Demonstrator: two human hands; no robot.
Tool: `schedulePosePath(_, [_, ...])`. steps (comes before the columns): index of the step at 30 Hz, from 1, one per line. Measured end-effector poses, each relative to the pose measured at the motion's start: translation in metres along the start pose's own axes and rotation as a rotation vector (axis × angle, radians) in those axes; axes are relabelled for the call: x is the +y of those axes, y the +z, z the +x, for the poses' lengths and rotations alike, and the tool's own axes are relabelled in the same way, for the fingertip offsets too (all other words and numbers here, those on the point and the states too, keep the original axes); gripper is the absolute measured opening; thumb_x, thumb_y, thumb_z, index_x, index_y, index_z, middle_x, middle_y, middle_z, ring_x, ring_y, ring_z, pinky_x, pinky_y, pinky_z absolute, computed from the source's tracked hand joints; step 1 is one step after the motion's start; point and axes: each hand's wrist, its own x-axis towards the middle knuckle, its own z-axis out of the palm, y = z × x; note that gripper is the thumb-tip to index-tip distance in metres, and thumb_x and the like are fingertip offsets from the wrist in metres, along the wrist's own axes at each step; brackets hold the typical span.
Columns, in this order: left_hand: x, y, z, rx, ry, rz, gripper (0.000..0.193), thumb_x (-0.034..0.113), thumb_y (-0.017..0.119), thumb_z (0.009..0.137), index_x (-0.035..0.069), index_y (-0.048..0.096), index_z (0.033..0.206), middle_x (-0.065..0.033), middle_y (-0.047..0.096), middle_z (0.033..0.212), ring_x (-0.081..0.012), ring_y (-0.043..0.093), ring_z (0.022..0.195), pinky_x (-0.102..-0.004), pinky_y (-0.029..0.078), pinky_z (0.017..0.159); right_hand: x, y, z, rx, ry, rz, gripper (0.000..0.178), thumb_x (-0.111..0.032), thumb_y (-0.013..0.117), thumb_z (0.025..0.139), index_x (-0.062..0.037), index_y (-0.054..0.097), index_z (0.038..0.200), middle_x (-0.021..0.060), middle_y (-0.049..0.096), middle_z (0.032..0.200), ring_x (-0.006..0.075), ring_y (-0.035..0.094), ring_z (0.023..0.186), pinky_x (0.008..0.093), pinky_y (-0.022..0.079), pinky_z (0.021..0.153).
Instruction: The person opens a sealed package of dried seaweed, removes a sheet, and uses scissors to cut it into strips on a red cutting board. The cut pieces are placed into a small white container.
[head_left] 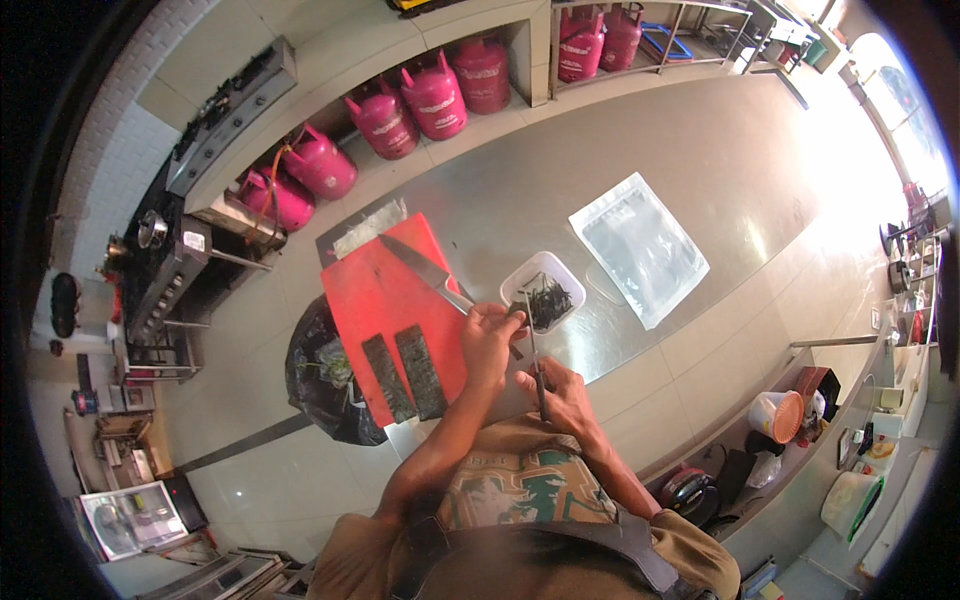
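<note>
My left hand (pixel 488 338) is closed, pinching a small dark seaweed piece (pixel 517 310) at the near-left rim of a white plastic tub (pixel 573 272). Thin dark seaweed strips (pixel 550 300) lie in the tub. Wrapped around the dark handles of a pair of scissors (pixel 533 345), my right hand (pixel 565 400) holds their narrow blades upward beside that piece. To the left is a red cutting board (pixel 365 290), with two dark seaweed sheets (pixel 418 370) on its near part. A large knife (pixel 420 265) lies across its far right edge, handle toward my left hand.
A clear plastic pouch (pixel 640 250) lies flat on the steel table (pixel 700 140), right of the tub. A black bag (pixel 330 370) hangs or stands by the board's left side. Crumpled whitish wrapping (pixel 370 228) sits at the board's far edge. Pink gas cylinders (pixel 435 95) line the far counter.
</note>
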Motion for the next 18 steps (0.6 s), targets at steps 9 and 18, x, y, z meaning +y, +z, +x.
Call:
schedulePosePath(9, [-0.004, -0.002, 0.006, -0.004, -0.004, -0.002, 0.032, -0.006, 0.078, 0.094, 0.002, 0.056, 0.114, -0.0121, 0.073, 0.106, -0.0195, 0.075, 0.090, -0.0331, 0.066, 0.075, 0.015, 0.003, 0.000, 0.013, 0.045, 0.018, 0.055, -0.056, 0.082, 0.095, -0.0027, 0.069, 0.096, -0.0010, 0.056, 0.070, 0.0122, 0.050, 0.064, 0.0345, 0.040, 0.057])
schedulePosePath(18, [0.000, -0.005, 0.005, -0.038, -0.058, 0.013, 0.030, -0.006, 0.076, 0.095, 0.002, 0.056, 0.116, -0.0121, 0.073, 0.107, -0.0206, 0.075, 0.090, -0.0331, 0.065, 0.078, 0.002, -0.005, 0.001, -0.032, -0.033, 0.007, 0.055, -0.055, 0.083, 0.094, -0.0020, 0.068, 0.094, -0.0003, 0.056, 0.068, 0.0118, 0.050, 0.064, 0.0338, 0.039, 0.057])
